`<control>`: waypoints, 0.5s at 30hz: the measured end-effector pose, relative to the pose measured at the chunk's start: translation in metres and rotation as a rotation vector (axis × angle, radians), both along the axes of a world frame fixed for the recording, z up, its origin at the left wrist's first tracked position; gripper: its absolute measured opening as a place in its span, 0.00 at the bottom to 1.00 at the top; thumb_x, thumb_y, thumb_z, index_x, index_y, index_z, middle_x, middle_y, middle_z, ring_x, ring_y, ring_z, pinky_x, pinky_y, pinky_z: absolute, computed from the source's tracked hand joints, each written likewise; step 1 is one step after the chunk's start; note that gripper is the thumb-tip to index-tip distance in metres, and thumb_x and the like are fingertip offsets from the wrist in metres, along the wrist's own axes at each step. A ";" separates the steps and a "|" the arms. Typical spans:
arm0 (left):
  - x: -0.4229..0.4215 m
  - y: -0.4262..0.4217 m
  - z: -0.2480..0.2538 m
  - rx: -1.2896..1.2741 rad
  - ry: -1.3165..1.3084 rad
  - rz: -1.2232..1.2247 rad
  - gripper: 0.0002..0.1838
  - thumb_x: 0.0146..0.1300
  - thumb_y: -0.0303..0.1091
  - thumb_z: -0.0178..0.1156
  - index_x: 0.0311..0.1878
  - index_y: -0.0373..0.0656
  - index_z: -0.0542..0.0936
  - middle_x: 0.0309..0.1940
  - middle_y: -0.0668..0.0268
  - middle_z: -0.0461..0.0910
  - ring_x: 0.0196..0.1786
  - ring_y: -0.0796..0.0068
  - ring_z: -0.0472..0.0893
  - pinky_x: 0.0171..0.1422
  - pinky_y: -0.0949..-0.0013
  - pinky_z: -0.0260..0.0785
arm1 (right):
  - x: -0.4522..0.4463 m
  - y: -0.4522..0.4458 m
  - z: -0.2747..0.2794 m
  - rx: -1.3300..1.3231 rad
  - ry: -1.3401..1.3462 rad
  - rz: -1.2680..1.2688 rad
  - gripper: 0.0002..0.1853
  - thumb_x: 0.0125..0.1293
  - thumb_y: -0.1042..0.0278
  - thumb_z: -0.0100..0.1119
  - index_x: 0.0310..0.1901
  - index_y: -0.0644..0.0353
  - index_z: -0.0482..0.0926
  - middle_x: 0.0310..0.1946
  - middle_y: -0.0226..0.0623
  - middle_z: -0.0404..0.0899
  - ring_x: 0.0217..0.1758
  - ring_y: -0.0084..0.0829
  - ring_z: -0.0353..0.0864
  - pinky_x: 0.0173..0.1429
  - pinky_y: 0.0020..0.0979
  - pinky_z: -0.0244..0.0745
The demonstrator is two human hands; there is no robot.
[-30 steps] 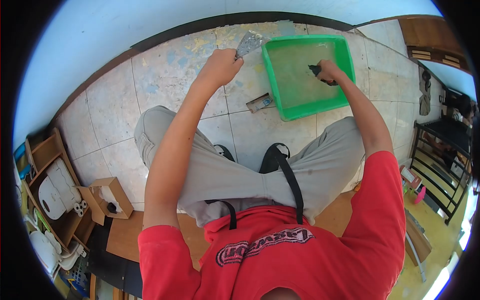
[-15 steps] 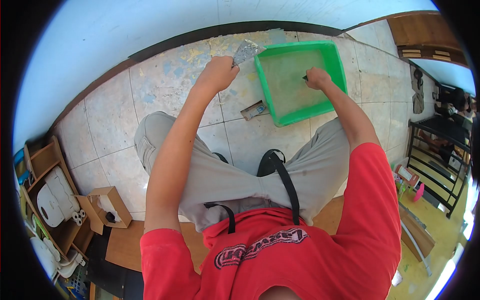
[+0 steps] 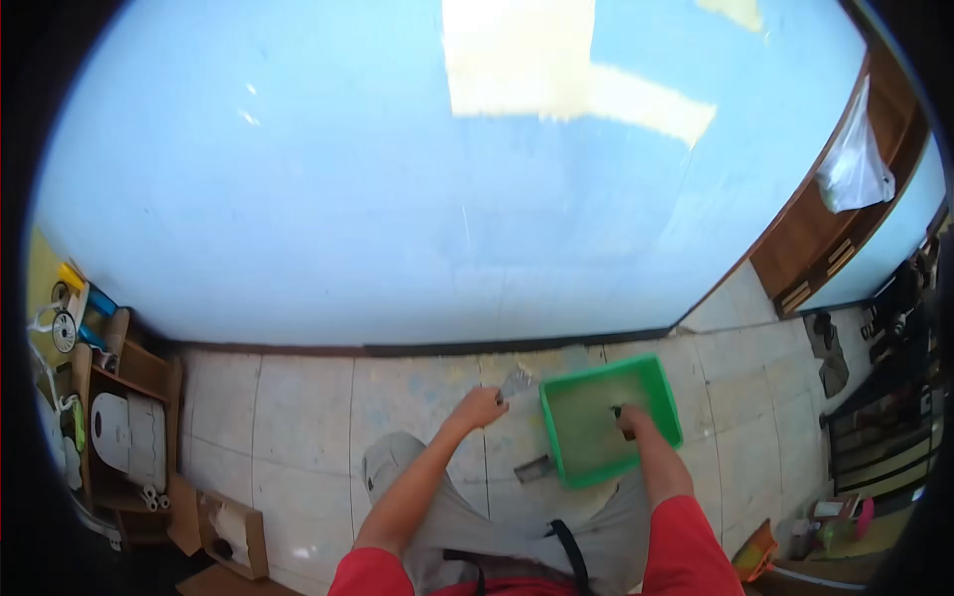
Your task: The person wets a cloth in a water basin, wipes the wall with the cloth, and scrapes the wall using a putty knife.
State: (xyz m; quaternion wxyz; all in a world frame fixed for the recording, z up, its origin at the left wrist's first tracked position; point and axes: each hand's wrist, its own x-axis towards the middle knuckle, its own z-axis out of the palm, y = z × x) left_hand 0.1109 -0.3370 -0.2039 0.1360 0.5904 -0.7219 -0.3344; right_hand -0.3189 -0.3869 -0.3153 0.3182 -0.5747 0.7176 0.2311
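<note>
The blue wall (image 3: 328, 219) rises beyond the tiled floor (image 3: 303, 417), on which the green tub (image 3: 662, 395) sits; a small packet (image 3: 535, 469) lies just beside it. The left hand (image 3: 479, 408) has its fingers clamped on the scraper (image 3: 518, 381), near the tub; the right hand (image 3: 631, 420), over the tub, has its fingers around a dark thing (image 3: 617, 410), mostly hidden.

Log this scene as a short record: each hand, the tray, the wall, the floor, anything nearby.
Left hand: grips a scraper, left of the tray
Right hand: over the tray, holding a dark item, too small to identify
Tray: green, on the floor, contents murky
Wall: pale blue, with cream patches
Floor: light tiles, stained near the scraper
Nearby: small packet beside the tray; open carton at far left
</note>
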 end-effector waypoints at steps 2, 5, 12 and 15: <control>0.022 0.003 0.025 -0.110 0.013 -0.002 0.20 0.62 0.45 0.61 0.39 0.33 0.79 0.33 0.43 0.81 0.40 0.41 0.81 0.44 0.48 0.72 | 0.013 -0.003 0.048 0.001 -0.043 0.140 0.09 0.56 0.67 0.62 0.30 0.66 0.83 0.24 0.43 0.84 0.27 0.40 0.85 0.37 0.43 0.79; 0.043 0.005 0.093 -0.123 0.018 -0.016 0.18 0.63 0.42 0.59 0.44 0.34 0.79 0.30 0.47 0.82 0.38 0.41 0.81 0.44 0.46 0.73 | -0.001 0.001 0.040 -0.227 0.095 0.142 0.12 0.54 0.66 0.65 0.36 0.66 0.84 0.31 0.43 0.86 0.31 0.45 0.86 0.40 0.43 0.80; 0.123 -0.004 0.337 -0.754 -0.290 0.047 0.17 0.70 0.39 0.56 0.54 0.37 0.73 0.31 0.52 0.82 0.33 0.47 0.82 0.36 0.50 0.74 | -0.027 -0.019 0.078 -0.221 -0.429 -0.674 0.12 0.57 0.64 0.67 0.32 0.66 0.83 0.31 0.49 0.84 0.33 0.41 0.86 0.34 0.43 0.79; 0.154 -0.025 0.423 -1.034 -0.351 0.124 0.18 0.69 0.40 0.57 0.55 0.37 0.74 0.33 0.54 0.83 0.33 0.48 0.82 0.36 0.52 0.74 | -0.027 -0.017 0.091 -0.259 -0.361 -0.684 0.13 0.56 0.62 0.67 0.34 0.65 0.82 0.34 0.46 0.84 0.34 0.40 0.86 0.33 0.42 0.80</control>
